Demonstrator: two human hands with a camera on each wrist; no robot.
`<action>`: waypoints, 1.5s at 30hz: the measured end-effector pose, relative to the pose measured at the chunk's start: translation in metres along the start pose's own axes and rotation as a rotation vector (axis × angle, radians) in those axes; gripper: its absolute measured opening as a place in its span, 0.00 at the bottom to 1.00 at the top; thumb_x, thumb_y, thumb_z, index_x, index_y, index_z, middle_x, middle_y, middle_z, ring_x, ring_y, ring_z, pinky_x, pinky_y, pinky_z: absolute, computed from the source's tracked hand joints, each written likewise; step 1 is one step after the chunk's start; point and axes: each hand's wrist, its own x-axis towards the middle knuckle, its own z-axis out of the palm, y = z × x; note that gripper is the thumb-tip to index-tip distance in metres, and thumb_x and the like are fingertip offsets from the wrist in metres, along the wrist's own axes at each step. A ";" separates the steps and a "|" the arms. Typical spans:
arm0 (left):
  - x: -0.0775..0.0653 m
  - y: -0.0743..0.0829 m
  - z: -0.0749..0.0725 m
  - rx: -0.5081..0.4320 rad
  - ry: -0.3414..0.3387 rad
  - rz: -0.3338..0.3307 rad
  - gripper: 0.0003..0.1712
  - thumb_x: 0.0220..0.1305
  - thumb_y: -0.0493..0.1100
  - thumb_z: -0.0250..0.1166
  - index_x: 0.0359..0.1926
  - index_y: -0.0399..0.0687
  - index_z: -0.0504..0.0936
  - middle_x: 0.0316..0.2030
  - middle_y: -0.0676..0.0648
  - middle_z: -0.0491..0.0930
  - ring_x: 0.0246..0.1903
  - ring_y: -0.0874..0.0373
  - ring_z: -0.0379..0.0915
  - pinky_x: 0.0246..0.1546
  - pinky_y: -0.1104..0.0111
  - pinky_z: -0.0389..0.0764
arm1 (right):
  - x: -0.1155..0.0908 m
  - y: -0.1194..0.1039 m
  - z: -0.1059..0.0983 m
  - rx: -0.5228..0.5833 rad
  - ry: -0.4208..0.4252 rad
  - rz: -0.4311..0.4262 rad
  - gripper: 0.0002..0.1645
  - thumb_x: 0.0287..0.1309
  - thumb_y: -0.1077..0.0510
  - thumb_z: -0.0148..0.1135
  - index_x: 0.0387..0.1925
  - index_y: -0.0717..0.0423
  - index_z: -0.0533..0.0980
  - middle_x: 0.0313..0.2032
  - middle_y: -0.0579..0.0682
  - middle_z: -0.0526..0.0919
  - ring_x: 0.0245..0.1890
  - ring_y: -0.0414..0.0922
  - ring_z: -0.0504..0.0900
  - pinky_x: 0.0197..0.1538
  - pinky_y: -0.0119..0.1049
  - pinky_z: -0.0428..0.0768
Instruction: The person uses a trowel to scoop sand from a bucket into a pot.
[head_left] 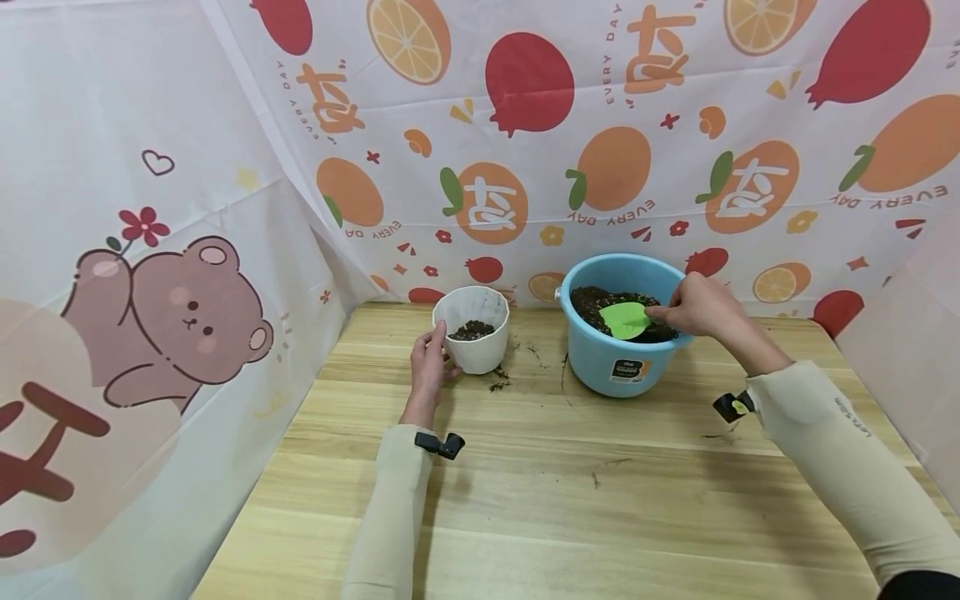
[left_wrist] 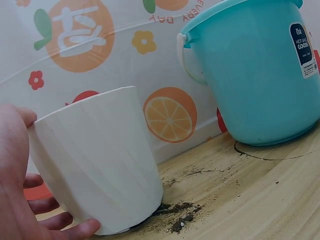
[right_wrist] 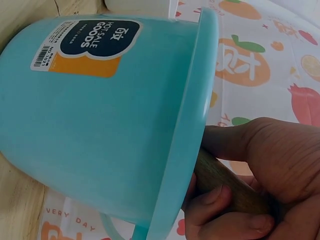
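Observation:
A white plant pot [head_left: 482, 348] with dark soil [head_left: 472, 331] in it stands toward the back of the table, slightly tilted in the left wrist view. My left hand [head_left: 429, 364] holds its left side, thumb at the rim and fingers low along the wall [left_wrist: 100, 165]. Farther right is a light-blue bucket [head_left: 611, 367] partly filled with soil [head_left: 592, 302]. Over its right rim, my right hand [head_left: 701, 308] grips the wooden handle [right_wrist: 225, 182] of a small trowel. The trowel's green blade [head_left: 626, 319] lies on the soil inside the bucket; the bucket wall hides it from the right wrist view.
Soil crumbs [left_wrist: 182, 215] are scattered beside the pot's base and across the wooden table [head_left: 525, 500]. A fruit-printed cloth [head_left: 525, 208] hangs right behind the pot and bucket. Another cloth with a bear [head_left: 191, 325] borders the left side.

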 end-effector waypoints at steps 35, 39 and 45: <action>0.001 -0.003 0.002 0.001 -0.009 0.008 0.42 0.69 0.73 0.54 0.69 0.48 0.66 0.63 0.43 0.66 0.53 0.51 0.71 0.47 0.56 0.85 | 0.007 -0.012 0.018 -0.035 0.016 0.053 0.34 0.65 0.42 0.65 0.07 0.51 0.68 0.08 0.43 0.61 0.12 0.43 0.66 0.19 0.34 0.63; 0.002 -0.003 0.002 0.003 -0.007 0.012 0.42 0.69 0.73 0.54 0.69 0.48 0.66 0.64 0.43 0.66 0.55 0.50 0.71 0.43 0.60 0.85 | 0.008 -0.016 0.021 -0.091 0.024 0.044 0.36 0.66 0.41 0.62 0.05 0.50 0.68 0.08 0.42 0.61 0.14 0.45 0.68 0.26 0.38 0.65; 0.004 -0.004 0.001 0.003 0.003 0.021 0.41 0.69 0.73 0.54 0.68 0.48 0.67 0.62 0.44 0.66 0.52 0.52 0.70 0.42 0.59 0.84 | 0.007 -0.019 0.023 -0.124 0.033 0.037 0.36 0.67 0.40 0.61 0.05 0.50 0.67 0.08 0.43 0.62 0.15 0.46 0.69 0.30 0.41 0.65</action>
